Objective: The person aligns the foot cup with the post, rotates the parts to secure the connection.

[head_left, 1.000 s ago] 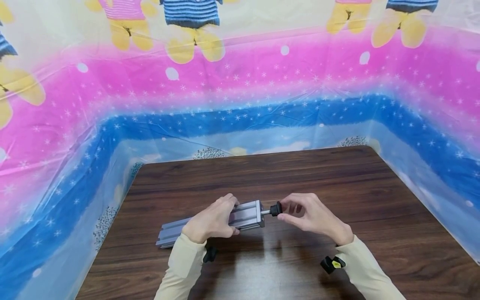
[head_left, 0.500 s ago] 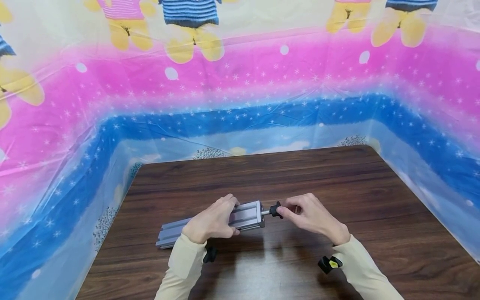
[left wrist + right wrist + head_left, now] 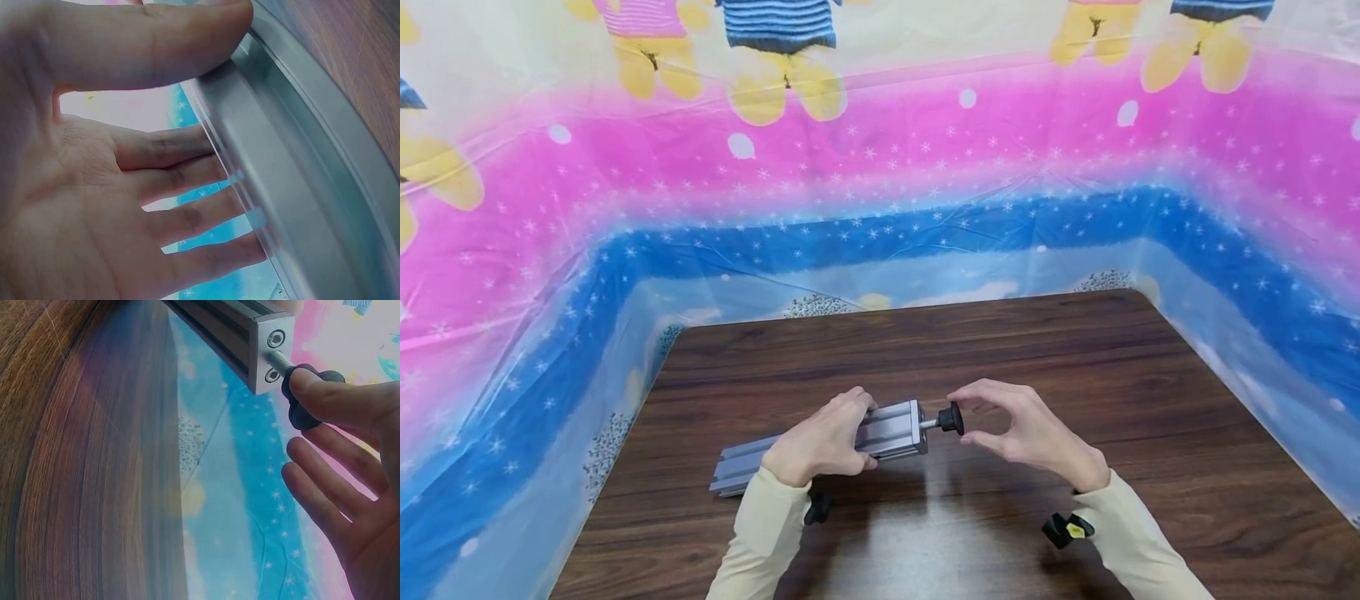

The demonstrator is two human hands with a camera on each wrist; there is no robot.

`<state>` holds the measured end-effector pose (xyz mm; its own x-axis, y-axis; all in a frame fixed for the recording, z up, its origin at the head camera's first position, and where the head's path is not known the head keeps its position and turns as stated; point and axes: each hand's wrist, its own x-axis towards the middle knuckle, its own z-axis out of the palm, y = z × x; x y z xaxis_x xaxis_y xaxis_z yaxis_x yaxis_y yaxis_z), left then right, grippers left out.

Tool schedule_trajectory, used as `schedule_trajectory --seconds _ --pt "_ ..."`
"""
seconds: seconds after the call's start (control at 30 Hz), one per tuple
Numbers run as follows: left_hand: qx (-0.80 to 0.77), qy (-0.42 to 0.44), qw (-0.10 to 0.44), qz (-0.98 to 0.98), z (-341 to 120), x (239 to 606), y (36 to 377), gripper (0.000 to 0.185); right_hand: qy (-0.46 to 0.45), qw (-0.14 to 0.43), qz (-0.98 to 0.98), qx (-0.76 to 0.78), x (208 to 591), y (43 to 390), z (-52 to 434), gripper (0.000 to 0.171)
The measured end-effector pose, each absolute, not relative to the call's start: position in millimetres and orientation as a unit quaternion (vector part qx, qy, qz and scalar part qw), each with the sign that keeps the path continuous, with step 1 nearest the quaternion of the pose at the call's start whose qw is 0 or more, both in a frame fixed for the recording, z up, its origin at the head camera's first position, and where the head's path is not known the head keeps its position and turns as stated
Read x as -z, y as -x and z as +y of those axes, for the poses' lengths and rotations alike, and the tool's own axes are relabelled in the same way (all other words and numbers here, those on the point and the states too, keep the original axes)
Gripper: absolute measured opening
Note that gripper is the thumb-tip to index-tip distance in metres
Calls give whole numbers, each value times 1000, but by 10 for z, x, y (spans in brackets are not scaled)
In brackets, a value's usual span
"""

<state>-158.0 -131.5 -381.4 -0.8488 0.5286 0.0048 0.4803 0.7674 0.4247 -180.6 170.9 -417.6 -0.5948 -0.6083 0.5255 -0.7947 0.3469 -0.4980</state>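
Note:
A silver aluminium extrusion profile (image 3: 887, 427) with long grooves lies at a slant over the table, its right end fitted with an end plate (image 3: 262, 347) bearing two socket screws. From this plate sticks out a threaded metal rod topped by a black lobed knob (image 3: 951, 418). My left hand (image 3: 823, 437) grips the profile around its middle; in the left wrist view the thumb (image 3: 156, 44) lies on one side and the fingers reach the other. My right hand (image 3: 1026, 429) has thumb and index finger at the knob's rim, the thumb touching it in the right wrist view, other fingers loosely extended.
The dark wood-grain table (image 3: 1000, 350) carries the work. Behind and beside it hangs a pink, blue and white printed cloth (image 3: 880, 242). Black wrist mounts (image 3: 1063, 529) sit at both sleeves.
My right hand's fingers closed on the knob, turned it, then spread wider around its rim; the knob's lobes now stand differently. The left hand and profile have stayed practically still.

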Motion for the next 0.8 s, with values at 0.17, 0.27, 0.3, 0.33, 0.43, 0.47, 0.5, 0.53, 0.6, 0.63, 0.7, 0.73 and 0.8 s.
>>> schedule_trajectory --seconds 0.17,0.27,0.3,0.33,0.43,0.47,0.5,0.53,0.6,0.63,0.7,0.73,0.8 --pt "-205 -272 55 939 -1321 3820 1580 52 -426 125 -814 -374 4160 1798 1693 52" --pt "-202 -272 53 939 -1320 3826 1584 51 -417 120 -819 -376 4160 1794 1693 47" --pt "-201 -272 53 940 -1320 3827 1585 52 -414 117 -820 -378 4166 1795 1692 45" --pt "-202 -271 55 939 -1319 3826 1585 52 -409 113 -823 -379 4168 1792 1693 42" --pt "-207 -269 59 939 -1319 3823 1582 52 -394 101 -829 -385 4183 1793 1691 36" --pt "-209 -268 61 938 -1319 3821 1580 52 -389 97 -830 -387 4186 1792 1690 34" --pt "-211 -267 62 938 -1318 3820 1579 52 -384 94 -832 -389 4189 1792 1689 31" --pt "-213 -267 64 938 -1318 3817 1577 52 -380 91 -834 -390 4191 1791 1687 29" --pt "-213 -268 64 937 -1317 3819 1578 52 -374 85 -835 -394 4195 1791 1682 24" --pt "-213 -268 64 937 -1317 3819 1577 52 -371 81 -836 -396 4195 1789 1678 22" --pt "-212 -269 63 937 -1318 3821 1578 52 -363 72 -839 -399 4193 1788 1669 17" --pt "-212 -270 63 937 -1319 3822 1579 52 -359 67 -841 -400 4190 1787 1666 15" --pt "-211 -272 61 937 -1322 3822 1577 52 -350 53 -845 -402 4188 1786 1663 14"
